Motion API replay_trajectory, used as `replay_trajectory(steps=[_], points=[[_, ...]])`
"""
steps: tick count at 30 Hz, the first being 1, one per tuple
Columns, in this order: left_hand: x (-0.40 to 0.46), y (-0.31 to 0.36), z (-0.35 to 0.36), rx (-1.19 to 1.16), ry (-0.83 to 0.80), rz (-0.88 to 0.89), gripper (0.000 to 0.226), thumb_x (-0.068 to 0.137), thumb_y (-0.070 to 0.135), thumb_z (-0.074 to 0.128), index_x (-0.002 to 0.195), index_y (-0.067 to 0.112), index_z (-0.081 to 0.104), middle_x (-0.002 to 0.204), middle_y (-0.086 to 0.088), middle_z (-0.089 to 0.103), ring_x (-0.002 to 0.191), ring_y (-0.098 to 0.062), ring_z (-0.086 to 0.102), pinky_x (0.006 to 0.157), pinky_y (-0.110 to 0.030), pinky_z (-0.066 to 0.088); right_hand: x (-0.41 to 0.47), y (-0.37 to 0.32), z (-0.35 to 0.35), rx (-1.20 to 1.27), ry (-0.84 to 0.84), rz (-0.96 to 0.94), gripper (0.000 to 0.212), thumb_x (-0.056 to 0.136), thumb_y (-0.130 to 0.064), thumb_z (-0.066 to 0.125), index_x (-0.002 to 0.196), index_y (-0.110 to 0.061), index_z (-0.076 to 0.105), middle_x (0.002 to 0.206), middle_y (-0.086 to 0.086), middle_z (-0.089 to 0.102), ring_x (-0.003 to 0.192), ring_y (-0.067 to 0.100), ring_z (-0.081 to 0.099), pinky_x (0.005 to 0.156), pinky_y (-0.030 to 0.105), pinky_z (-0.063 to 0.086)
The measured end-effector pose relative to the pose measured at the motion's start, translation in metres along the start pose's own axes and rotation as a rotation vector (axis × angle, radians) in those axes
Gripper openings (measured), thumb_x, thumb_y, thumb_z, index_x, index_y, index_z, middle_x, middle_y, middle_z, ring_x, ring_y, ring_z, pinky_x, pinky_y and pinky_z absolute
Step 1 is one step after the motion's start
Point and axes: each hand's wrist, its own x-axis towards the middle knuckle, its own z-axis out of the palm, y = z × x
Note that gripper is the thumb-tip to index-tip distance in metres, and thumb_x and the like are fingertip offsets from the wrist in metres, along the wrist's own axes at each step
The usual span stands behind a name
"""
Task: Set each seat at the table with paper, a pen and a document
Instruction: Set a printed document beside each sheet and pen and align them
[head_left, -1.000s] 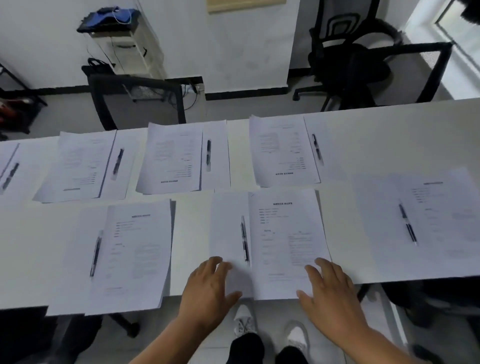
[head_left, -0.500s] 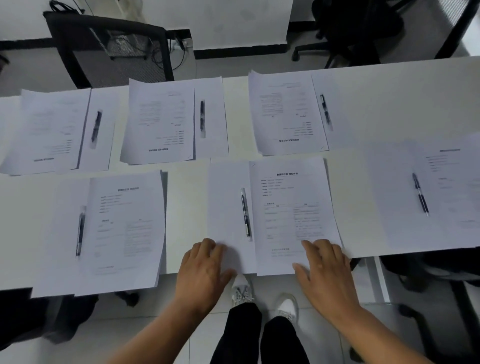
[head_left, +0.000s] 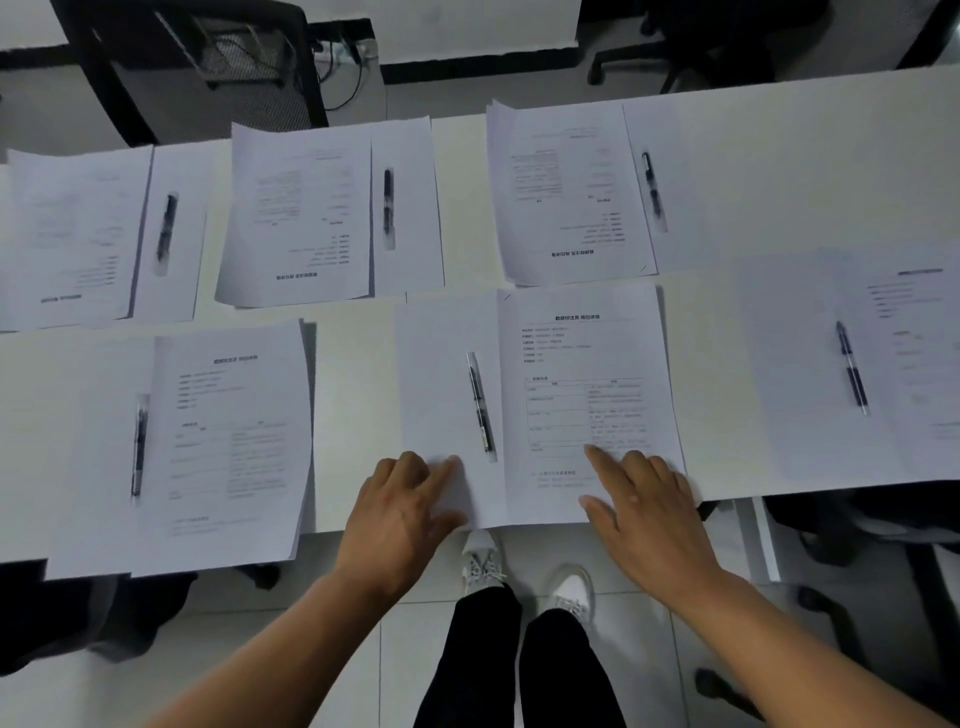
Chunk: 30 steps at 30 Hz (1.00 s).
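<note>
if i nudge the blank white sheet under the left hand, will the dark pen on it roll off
Probably it shifts. The slim dark pen lies loose on the blank white sheet, round-bodied, so a sideways jerk may roll it. The sheet looks thin and floppy, overhanging the table edge, so the left hand should slide it slowly.

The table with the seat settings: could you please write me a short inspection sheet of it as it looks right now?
Surface: white table, mostly covered by paper sets.
Job's things: six sets visible, three per side; the middle near set has a blank sheet, a pen lying on it, and a printed document overlapping its right side. This set overhangs the near edge.
Clutter: nothing seen.
Hands: left hand rests flat on the blank sheet's near corner; right hand rests flat on the document, fingers straight.
Cables: black cables on the floor beyond the table.
Surroundings: black mesh chair opposite, tiled floor, the person's white shoes.
</note>
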Motion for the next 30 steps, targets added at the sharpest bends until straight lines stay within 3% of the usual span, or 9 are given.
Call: replay_trajectory(steps=[4,9,30], points=[[0.004,0.006,0.001,0.023,-0.004,0.004,0.059,0.089,0.047,0.081,0.141,0.029,0.061,0.108,-0.002,0.056,0.095,-0.031,0.055,0.079,-0.043,0.055,0.003,0.005,-0.003,0.006,-0.006,0.002,0.059,0.097,-0.044,0.056,0.148,-0.014,0.058,0.103,0.003,0.062,0.092,0.029,0.058,0.086,0.049,0.055],[0.011,0.017,0.003,0.046,-0.011,0.0,0.06,0.089,0.05,0.081,0.142,0.032,0.057,0.11,-0.001,0.057,0.095,-0.03,0.057,0.08,-0.043,0.055,0.006,0.023,-0.009,-0.007,-0.047,-0.025,0.062,0.1,-0.049,0.044,0.15,-0.015,0.056,0.104,0.002,0.061,0.093,0.027,0.056,0.083,0.047,0.054],[0.009,0.034,0.007,0.078,0.013,-0.025,0.066,0.085,0.049,0.087,0.143,0.029,0.062,0.108,-0.001,0.059,0.094,-0.03,0.06,0.077,-0.042,0.057,0.001,0.055,-0.015,-0.03,-0.057,-0.051,0.063,0.099,-0.05,0.044,0.151,-0.017,0.057,0.104,0.0,0.059,0.093,0.026,0.053,0.08,0.044,0.053]])
